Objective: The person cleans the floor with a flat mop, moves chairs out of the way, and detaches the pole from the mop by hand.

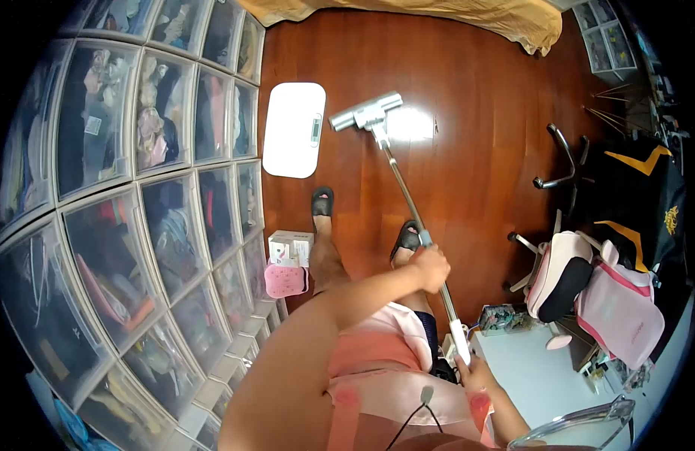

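Observation:
A long-handled floor cleaner (407,192) slants across the view, its grey and white head (366,112) flat on the brown wooden floor (362,210). My left hand (431,268) is wrapped round the middle of its pole, near a blue-grey joint. Lower down, at the white end of the pole, my right hand (479,373) is closed round the handle, partly hidden. To the left of the cleaner's head lies a white scale (295,130) with a small display.
Stacked clear drawers (167,225) line the left side. Near my sandalled feet are a white box (291,246) and a pink case (286,280). A pink and white chair (614,308) and a wheeled chair base (565,180) stand right. Yellow cloth (437,13) hangs at the top.

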Demonstrator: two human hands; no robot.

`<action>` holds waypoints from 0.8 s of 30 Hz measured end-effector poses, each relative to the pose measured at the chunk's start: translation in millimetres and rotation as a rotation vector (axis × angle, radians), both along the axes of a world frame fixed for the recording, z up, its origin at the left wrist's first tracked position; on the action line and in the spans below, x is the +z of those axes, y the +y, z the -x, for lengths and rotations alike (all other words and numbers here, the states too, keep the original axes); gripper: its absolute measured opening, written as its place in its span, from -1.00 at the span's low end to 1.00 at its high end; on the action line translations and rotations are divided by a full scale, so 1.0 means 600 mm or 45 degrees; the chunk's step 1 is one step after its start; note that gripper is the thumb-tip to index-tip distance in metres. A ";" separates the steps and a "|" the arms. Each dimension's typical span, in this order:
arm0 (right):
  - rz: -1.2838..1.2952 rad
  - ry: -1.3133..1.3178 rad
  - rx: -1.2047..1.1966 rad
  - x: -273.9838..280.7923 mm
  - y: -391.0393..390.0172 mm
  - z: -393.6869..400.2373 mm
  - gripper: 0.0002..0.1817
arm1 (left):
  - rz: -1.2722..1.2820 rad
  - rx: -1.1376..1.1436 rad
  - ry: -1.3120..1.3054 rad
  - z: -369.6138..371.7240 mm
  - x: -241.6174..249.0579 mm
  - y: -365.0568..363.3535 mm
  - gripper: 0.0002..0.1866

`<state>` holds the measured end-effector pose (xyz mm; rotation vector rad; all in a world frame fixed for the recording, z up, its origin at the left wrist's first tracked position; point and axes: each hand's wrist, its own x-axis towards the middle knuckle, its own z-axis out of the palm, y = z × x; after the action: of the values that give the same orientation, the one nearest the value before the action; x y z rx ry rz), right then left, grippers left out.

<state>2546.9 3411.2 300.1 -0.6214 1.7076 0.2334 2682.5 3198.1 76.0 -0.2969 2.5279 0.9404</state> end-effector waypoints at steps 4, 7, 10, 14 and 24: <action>-0.121 -0.016 0.020 0.043 0.015 0.054 -0.42 | -0.056 0.204 0.155 0.023 -0.015 0.082 -0.82; 0.047 0.014 -0.085 -0.015 0.054 0.030 -0.41 | -0.233 0.329 0.240 -0.009 -0.021 0.027 -0.82; -0.014 -0.035 -0.131 -0.043 0.020 -0.008 -0.39 | -0.211 0.359 0.314 -0.049 -0.055 0.000 -0.84; -0.216 -0.113 -0.340 -0.085 -0.052 -0.034 -0.37 | -0.064 0.450 0.370 -0.072 -0.097 -0.055 -0.86; -0.124 -0.260 -0.473 -0.165 -0.179 -0.095 -0.46 | 0.161 0.344 0.317 -0.119 -0.146 -0.190 -0.87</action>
<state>2604.1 3303.7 201.2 -0.2389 1.5698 -0.0114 2754.0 3084.3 -11.4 -0.6071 2.8325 0.9686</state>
